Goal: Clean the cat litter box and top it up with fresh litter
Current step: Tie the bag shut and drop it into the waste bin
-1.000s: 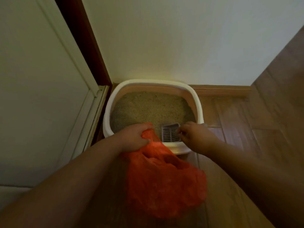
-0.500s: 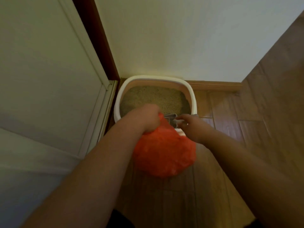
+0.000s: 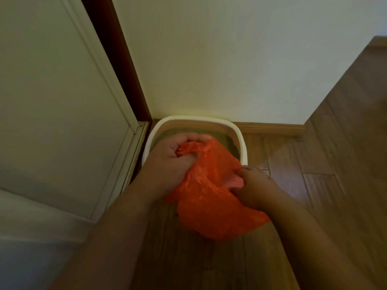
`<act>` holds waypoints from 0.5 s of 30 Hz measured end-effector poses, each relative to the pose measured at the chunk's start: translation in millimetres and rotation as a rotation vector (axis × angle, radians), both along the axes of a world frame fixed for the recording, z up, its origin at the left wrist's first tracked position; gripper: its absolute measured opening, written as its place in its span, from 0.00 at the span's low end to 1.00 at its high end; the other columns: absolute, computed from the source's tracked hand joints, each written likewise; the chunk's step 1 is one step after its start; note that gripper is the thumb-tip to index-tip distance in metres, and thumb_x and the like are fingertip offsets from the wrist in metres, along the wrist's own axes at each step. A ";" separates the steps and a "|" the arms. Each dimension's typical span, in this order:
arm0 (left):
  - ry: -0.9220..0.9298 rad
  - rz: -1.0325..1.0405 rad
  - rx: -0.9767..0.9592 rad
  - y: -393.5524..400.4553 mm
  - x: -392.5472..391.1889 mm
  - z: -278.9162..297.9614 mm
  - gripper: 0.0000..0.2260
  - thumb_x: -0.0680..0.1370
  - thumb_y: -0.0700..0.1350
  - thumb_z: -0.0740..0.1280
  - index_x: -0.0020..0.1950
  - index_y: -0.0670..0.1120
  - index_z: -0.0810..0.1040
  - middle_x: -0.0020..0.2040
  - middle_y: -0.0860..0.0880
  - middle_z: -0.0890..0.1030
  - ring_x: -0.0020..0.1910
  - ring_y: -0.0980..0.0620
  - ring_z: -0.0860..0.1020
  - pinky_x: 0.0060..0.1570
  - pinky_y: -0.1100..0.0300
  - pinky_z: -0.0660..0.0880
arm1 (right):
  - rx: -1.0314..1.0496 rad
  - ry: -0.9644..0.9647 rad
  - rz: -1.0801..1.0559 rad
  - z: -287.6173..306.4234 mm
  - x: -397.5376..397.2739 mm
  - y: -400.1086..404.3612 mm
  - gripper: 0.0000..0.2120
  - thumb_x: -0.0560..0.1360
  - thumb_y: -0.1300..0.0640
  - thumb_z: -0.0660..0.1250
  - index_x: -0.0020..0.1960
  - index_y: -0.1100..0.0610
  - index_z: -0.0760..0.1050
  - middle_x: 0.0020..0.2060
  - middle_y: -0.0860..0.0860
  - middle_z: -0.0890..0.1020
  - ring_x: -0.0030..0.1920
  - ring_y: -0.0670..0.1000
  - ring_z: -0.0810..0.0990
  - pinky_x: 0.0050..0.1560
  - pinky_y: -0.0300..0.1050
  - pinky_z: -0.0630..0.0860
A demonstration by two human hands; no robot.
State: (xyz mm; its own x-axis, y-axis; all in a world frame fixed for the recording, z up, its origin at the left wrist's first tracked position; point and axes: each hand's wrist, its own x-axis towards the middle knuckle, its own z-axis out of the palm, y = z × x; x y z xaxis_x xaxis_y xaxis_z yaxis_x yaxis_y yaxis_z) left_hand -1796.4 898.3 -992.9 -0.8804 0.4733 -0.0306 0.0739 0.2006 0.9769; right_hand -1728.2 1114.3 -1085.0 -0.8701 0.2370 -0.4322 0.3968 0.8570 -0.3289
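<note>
Head view: my left hand [image 3: 167, 162] has its fingers curled tight round the bunched top of the orange bag [image 3: 211, 206], held over the near edge of the litter box [image 3: 240, 141] in the wall corner. My right hand [image 3: 254, 190] pinches the bag's right side; litter [image 3: 167, 134] shows behind.

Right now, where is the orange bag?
In the head view's middle, the orange bag hangs over the litter box's near edge, its top gripped by the left hand, the right hand at its side.
</note>
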 end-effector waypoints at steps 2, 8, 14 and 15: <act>-0.038 0.041 0.039 1.0 -3.9 -2.5 0.14 0.79 0.39 0.70 0.56 0.59 0.85 0.56 0.54 0.85 0.57 0.52 0.83 0.57 0.46 0.81 | -0.045 0.020 -0.052 0.5 2.6 5.0 0.28 0.76 0.48 0.69 0.74 0.50 0.67 0.67 0.53 0.74 0.63 0.55 0.76 0.66 0.54 0.74; -0.098 0.160 0.056 8.6 -17.1 -10.7 0.12 0.79 0.42 0.70 0.55 0.59 0.82 0.51 0.53 0.86 0.50 0.50 0.85 0.44 0.52 0.82 | -0.099 0.231 -0.162 8.3 0.3 17.1 0.52 0.74 0.53 0.72 0.80 0.42 0.35 0.77 0.57 0.59 0.68 0.61 0.73 0.61 0.56 0.76; -0.019 0.244 -0.007 16.2 -23.6 -13.4 0.07 0.80 0.48 0.69 0.50 0.61 0.84 0.46 0.56 0.86 0.45 0.55 0.85 0.42 0.54 0.82 | -0.079 0.133 -0.146 18.0 9.7 20.3 0.57 0.77 0.62 0.66 0.68 0.32 0.18 0.75 0.61 0.64 0.60 0.58 0.78 0.56 0.55 0.78; -0.004 0.267 -0.008 15.1 -24.8 -13.6 0.07 0.80 0.48 0.69 0.49 0.61 0.84 0.45 0.56 0.86 0.44 0.56 0.85 0.42 0.56 0.80 | -0.081 0.132 -0.146 17.7 10.7 23.1 0.57 0.77 0.63 0.65 0.69 0.33 0.18 0.70 0.62 0.70 0.54 0.57 0.80 0.52 0.53 0.79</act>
